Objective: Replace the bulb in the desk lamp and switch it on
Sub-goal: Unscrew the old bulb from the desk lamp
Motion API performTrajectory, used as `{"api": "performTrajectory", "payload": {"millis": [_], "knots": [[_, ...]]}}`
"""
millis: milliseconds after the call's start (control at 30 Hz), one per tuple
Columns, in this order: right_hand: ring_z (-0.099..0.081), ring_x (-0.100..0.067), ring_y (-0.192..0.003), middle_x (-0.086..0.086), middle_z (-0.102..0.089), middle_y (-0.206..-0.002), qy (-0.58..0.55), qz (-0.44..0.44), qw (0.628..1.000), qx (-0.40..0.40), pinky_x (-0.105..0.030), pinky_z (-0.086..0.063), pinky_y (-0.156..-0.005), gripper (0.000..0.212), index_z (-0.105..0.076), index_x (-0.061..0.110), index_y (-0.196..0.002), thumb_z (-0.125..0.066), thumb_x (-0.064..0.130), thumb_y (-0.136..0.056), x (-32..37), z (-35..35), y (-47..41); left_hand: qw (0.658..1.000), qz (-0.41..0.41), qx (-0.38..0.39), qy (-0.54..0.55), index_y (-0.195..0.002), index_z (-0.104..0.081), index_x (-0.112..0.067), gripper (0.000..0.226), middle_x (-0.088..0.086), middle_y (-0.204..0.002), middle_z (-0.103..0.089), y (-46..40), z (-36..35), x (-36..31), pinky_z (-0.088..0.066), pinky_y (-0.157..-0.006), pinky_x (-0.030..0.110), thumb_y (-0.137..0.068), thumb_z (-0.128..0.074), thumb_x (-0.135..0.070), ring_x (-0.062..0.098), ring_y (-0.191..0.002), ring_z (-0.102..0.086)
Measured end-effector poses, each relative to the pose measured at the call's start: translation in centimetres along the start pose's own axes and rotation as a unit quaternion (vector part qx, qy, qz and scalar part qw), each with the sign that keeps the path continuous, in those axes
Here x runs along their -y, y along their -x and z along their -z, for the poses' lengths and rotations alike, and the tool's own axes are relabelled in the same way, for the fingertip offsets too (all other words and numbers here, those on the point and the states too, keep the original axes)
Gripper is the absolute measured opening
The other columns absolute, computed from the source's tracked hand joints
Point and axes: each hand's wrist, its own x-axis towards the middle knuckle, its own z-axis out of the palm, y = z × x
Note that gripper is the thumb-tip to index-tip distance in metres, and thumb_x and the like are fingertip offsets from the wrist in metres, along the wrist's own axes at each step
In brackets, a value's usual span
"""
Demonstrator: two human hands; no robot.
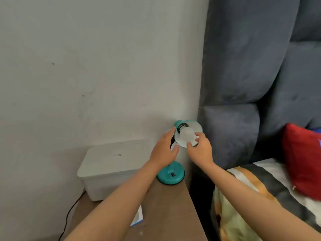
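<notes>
A teal desk lamp stands at the back right corner of a brown bedside table. Its round base carries a small black switch. The shade is tilted up toward me, white inside. A white bulb sits in the dark socket at the shade's middle. My right hand has its fingertips closed around the bulb's front. My left hand grips the lamp's neck and the shade's left edge, with fingers curled around it.
A white lidded plastic box stands on the table left of the lamp. A black cable runs down its left side. A blue-white carton lies under my left forearm. A grey padded headboard and a bed with a red pillow fill the right.
</notes>
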Motion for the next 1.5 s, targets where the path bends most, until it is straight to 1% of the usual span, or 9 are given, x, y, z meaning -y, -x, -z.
{"api": "performTrajectory", "payload": {"millis": [333, 533, 633, 733, 867, 1167, 1300, 1400, 1500], "knots": [[-0.047, -0.022, -0.11, -0.016, -0.05, -0.122, -0.039, 0.012, 0.997, -0.069, -0.021, -0.034, -0.082, 0.053, -0.045, 0.013, -0.128, -0.068, 0.027, -0.082, 0.0, -2.2, -2.4, 0.998, -0.044, -0.042, -0.023, -0.138, -0.041, -0.024, 0.05, 0.006, -0.128, -0.055, -4.3, -0.9, 1.4, -0.049, -0.094, 0.038, -0.091, -0.048, -0.008, 0.02, -0.108, -0.056], [-0.042, -0.013, -0.098, -0.017, -0.051, -0.122, -0.048, 0.013, 0.995, -0.085, -0.021, -0.034, -0.078, 0.049, -0.049, 0.013, -0.125, -0.069, 0.024, -0.081, -0.3, -2.6, -2.9, 0.997, -0.045, -0.062, -0.032, -0.133, -0.048, -0.021, 0.048, 0.007, -0.119, -0.059, -5.1, -1.2, 1.7, -0.05, -0.091, 0.034, -0.089, -0.048, -0.002, 0.021, -0.1, -0.059], [-0.048, -0.019, -0.104, -0.016, -0.052, -0.122, -0.045, 0.022, 0.995, -0.089, -0.021, -0.036, -0.081, 0.049, -0.052, 0.013, -0.123, -0.072, 0.019, -0.079, -0.6, -2.5, -2.9, 0.996, -0.045, -0.069, -0.035, -0.132, -0.05, -0.019, 0.047, 0.008, -0.116, -0.06, -5.1, -1.5, 1.5, -0.051, -0.087, 0.033, -0.088, -0.047, -0.001, 0.022, -0.097, -0.06], [-0.053, -0.027, -0.111, -0.014, -0.051, -0.122, -0.051, 0.017, 0.994, -0.098, -0.029, -0.042, -0.086, 0.048, -0.055, 0.015, -0.122, -0.073, 0.018, -0.078, -0.7, -2.6, -3.0, 0.995, -0.045, -0.076, -0.044, -0.13, -0.051, -0.019, 0.047, 0.008, -0.11, -0.061, -5.1, -1.6, 1.5, -0.052, -0.083, 0.033, -0.087, -0.048, 0.0, 0.022, -0.093, -0.06], [-0.053, -0.026, -0.112, -0.011, -0.052, -0.124, -0.047, 0.02, 0.994, -0.101, -0.027, -0.041, -0.084, 0.048, -0.056, 0.016, -0.122, -0.073, 0.019, -0.078, -0.5, -2.6, -3.1, 0.996, -0.035, -0.075, -0.038, -0.129, -0.052, -0.02, 0.048, 0.008, -0.111, -0.061, -5.2, -1.5, 1.5, -0.053, -0.084, 0.037, -0.086, -0.048, 0.0, 0.022, -0.093, -0.06], [-0.056, -0.024, -0.108, -0.007, -0.052, -0.124, -0.002, 0.051, 0.994, -0.097, -0.025, -0.04, -0.076, 0.044, -0.058, 0.015, -0.123, -0.069, 0.016, -0.08, -0.2, -2.3, -3.0, 0.997, -0.031, -0.071, -0.027, -0.126, -0.054, -0.019, 0.048, 0.009, -0.114, -0.061, -5.1, -1.5, 1.4, -0.053, -0.087, 0.041, -0.083, -0.049, 0.002, 0.022, -0.098, -0.059], [-0.057, -0.024, -0.103, -0.006, -0.05, -0.127, 0.061, 0.093, 0.99, -0.083, -0.026, -0.043, -0.071, 0.041, -0.058, 0.017, -0.121, -0.066, 0.013, -0.081, -0.3, -2.2, -2.8, 0.997, -0.029, -0.071, -0.026, -0.126, -0.055, -0.021, 0.049, 0.008, -0.112, -0.061, -5.1, -1.3, 1.4, -0.053, -0.087, 0.041, -0.083, -0.049, 0.002, 0.022, -0.096, -0.06], [-0.049, -0.033, -0.105, -0.006, -0.049, -0.132, 0.17, 0.175, 0.968, -0.063, -0.026, -0.039, -0.074, 0.042, -0.063, 0.019, -0.115, -0.064, 0.002, -0.076, -1.3, -2.4, -3.0, 0.997, -0.034, -0.062, -0.03, -0.126, -0.054, -0.021, 0.048, 0.008, -0.111, -0.061, -5.1, -1.4, 1.3, -0.053, -0.086, 0.041, -0.084, -0.049, 0.002, 0.022, -0.096, -0.059], [-0.048, -0.033, -0.107, -0.003, -0.046, -0.135, 0.158, 0.163, 0.972, -0.063, -0.026, -0.038, -0.078, 0.05, -0.058, 0.024, -0.123, -0.066, 0.005, -0.077, -1.8, -2.0, -3.1, 0.996, -0.035, -0.067, -0.036, -0.126, -0.053, -0.022, 0.048, 0.007, -0.111, -0.061, -5.1, -1.7, 1.2, -0.054, -0.086, 0.04, -0.085, -0.048, 0.001, 0.021, -0.096, -0.059]]}}
